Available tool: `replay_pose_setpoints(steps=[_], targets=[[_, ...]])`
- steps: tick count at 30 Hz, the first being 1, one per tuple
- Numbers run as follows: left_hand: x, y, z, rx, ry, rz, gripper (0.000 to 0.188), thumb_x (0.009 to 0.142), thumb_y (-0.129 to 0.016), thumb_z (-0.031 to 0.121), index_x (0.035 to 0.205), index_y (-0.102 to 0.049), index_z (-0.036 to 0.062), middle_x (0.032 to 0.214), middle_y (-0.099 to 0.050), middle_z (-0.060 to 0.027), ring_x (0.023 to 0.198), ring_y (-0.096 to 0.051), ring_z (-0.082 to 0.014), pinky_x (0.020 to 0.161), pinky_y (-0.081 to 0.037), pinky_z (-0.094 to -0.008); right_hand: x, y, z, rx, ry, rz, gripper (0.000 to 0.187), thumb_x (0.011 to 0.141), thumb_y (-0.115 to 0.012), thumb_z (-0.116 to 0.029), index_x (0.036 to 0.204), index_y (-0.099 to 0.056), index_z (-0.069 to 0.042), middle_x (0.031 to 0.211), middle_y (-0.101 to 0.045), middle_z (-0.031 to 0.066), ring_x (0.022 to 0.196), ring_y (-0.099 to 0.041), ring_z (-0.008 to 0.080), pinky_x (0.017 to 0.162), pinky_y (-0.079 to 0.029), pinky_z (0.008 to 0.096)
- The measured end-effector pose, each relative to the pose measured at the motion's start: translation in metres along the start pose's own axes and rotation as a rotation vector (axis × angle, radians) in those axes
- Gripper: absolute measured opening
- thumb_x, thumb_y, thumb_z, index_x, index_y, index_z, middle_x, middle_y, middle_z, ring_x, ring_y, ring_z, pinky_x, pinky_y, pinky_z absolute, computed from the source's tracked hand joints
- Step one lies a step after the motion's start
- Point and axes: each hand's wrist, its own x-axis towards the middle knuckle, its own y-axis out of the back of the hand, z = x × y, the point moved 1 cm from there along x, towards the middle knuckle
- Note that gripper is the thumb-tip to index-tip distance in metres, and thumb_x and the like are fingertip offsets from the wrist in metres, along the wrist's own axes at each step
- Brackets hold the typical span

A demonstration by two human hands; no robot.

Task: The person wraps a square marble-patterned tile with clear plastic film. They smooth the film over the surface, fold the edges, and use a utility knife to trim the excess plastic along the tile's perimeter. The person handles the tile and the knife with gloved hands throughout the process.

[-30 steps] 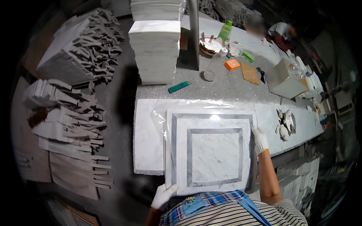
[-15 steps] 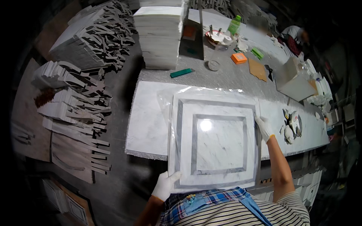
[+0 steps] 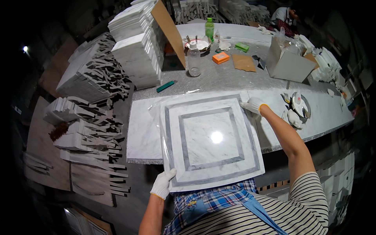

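A square white marble tile (image 3: 207,152) with two grey border frames lies partly over the near edge of the bench, reaching close to my apron. My left hand (image 3: 161,185), in a white knit glove, grips its near left corner, thumb on top and fingers hidden beneath. At the far right corner my gloved right hand (image 3: 252,105) holds the edge; its fingertips are partly hidden. Clear plastic film (image 3: 157,121) sticks out along the left and far sides. Light glares off the polished face.
On the bench (image 3: 223,84) are a green cutter (image 3: 166,86), a clear bottle (image 3: 194,60), an orange box (image 3: 220,58) and brown cardboard (image 3: 244,62). A tall tile stack (image 3: 137,58) stands far left, a metal dish (image 3: 300,105) right. Another person (image 3: 284,18) is at the back right.
My view has shifted. The tile now sits turned slightly counter-clockwise, and my right hand is closer to its far right corner. My left hand stays at the near left corner.
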Motion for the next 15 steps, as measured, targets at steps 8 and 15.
replay_pose_setpoints(steps=[8, 15], targets=[[-0.008, -0.010, -0.004, 0.043, -0.010, 0.008, 0.043, 0.097, -0.070, 0.014, 0.133, -0.061, -0.0077, 0.123, -0.070, -0.0138, 0.109, -0.068, -0.0257, 0.098, -0.054, -0.0385, 0.003, 0.011, -0.016, -0.387, 0.213, 0.203, 0.046, 0.087, -0.066, -0.040, 0.107, -0.078, 0.000, 0.108, -0.074, 0.0271, 0.102, -0.072, 0.0405, 0.089, -0.056, 0.0465], [0.010, -0.020, 0.007, 0.024, 0.010, -0.045, 0.043, 0.098, -0.068, 0.018, 0.133, -0.062, -0.0067, 0.125, -0.070, -0.0156, 0.109, -0.070, -0.0272, 0.096, -0.057, -0.0406, -0.060, 0.013, -0.002, 0.049, 0.269, 0.090, 0.035, 0.096, -0.062, -0.030, 0.097, -0.070, 0.004, 0.072, -0.069, 0.0120, 0.058, -0.067, 0.0190, 0.056, -0.055, 0.0333]])
